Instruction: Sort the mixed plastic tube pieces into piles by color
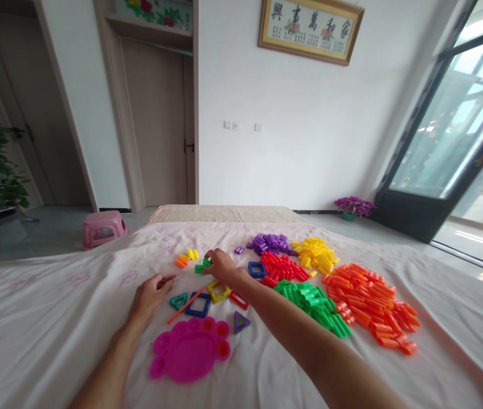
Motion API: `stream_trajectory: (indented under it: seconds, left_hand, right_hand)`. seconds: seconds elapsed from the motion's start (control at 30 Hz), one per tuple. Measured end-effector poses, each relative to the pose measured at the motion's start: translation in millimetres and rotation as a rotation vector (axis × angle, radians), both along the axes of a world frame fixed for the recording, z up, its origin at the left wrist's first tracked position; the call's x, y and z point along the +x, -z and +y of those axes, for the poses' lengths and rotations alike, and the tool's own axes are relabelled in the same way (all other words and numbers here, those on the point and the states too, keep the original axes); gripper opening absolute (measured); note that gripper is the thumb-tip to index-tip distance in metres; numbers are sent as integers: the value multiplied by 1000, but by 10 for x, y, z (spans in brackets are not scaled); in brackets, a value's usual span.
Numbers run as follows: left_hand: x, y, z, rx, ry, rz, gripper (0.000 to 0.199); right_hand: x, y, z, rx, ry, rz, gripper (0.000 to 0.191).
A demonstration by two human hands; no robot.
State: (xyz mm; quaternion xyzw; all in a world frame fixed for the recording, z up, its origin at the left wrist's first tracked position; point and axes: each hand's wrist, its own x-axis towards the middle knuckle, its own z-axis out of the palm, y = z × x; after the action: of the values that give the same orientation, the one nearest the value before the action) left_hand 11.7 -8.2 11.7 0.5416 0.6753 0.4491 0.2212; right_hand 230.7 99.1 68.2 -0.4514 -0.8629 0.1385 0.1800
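Observation:
My right hand [221, 267] reaches over the middle of the cloth, its fingers closed on a green plastic building piece [200, 267]. Part of that piece is hidden by the fingers. To the left, my left hand [152, 292] rests on the cloth with its fingers loosely bent and apart, holding nothing. Small yellow pieces [192, 254] and orange pieces [181, 261] lie just beyond, between the two hands. Nearer to me are a yellow square frame [212, 295], a blue square frame [205, 311], a teal triangle [173, 301] and an orange stick [185, 305].
A pink paw-shaped tray [192, 349] lies in front. On the right are piles of purple [273, 243], yellow [315, 254], red [284, 266], green [309, 304] and orange pieces [364, 295]. A purple triangle [240, 322] and red frame [238, 301] lie by my right forearm.

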Motion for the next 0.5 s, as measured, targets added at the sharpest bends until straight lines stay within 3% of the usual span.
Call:
stream_trajectory:
  seconds: [0.27, 0.5]
  left_hand:
    - [-2, -21, -19, -15, 6, 16, 41]
    - [-80, 76, 11, -20, -10, 90, 40]
  right_hand:
    - [210, -161, 47, -103, 50, 186, 33]
    - [1180, -469, -279, -281, -189, 232, 27]
